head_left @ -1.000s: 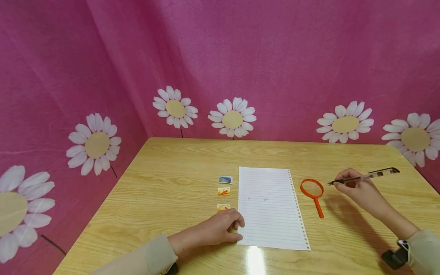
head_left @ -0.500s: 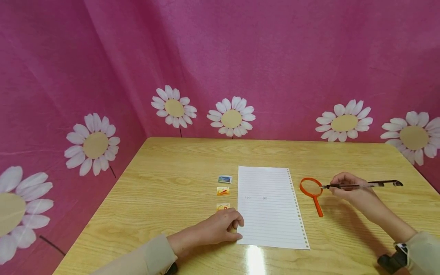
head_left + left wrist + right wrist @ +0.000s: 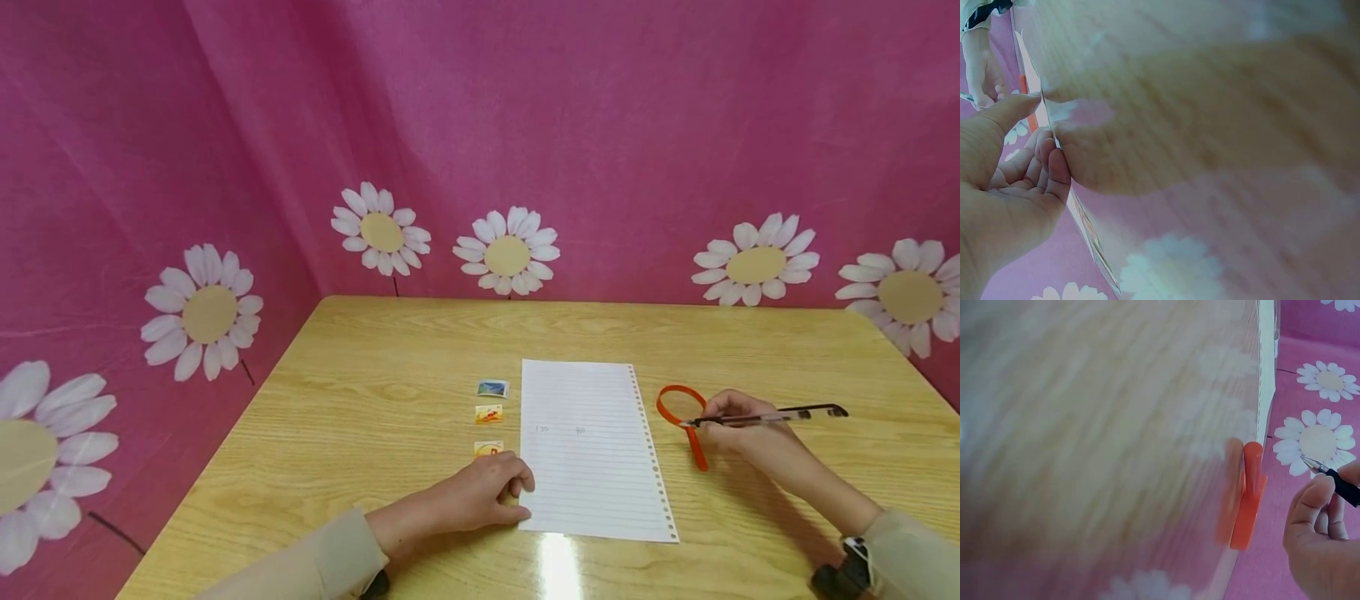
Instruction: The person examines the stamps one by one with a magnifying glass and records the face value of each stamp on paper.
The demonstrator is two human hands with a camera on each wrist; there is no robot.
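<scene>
My right hand (image 3: 753,425) pinches a black-tipped pen (image 3: 780,415) near its point, over the right side of a red magnifying glass (image 3: 697,446). The bare nib also shows in the right wrist view, above the thumb of the right hand (image 3: 1319,519). A lined sheet of paper (image 3: 592,483) with holes down its right edge bears two small handwritten numbers. At its lower left edge rests my left hand (image 3: 483,492), fingers bent loosely, fingertips and thumb touching down. Just beyond that hand lies a yellow stamp (image 3: 487,448), partly covered by it.
Two more stamps lie in a column left of the paper: a yellow and red stamp (image 3: 489,414) and a blue stamp (image 3: 492,388). The wooden table (image 3: 360,400) ends against a pink curtain (image 3: 600,150) printed with white flowers.
My right hand has moved left and toward me with the pen, so that it now overlaps the magnifying glass. The left hand has stayed in place.
</scene>
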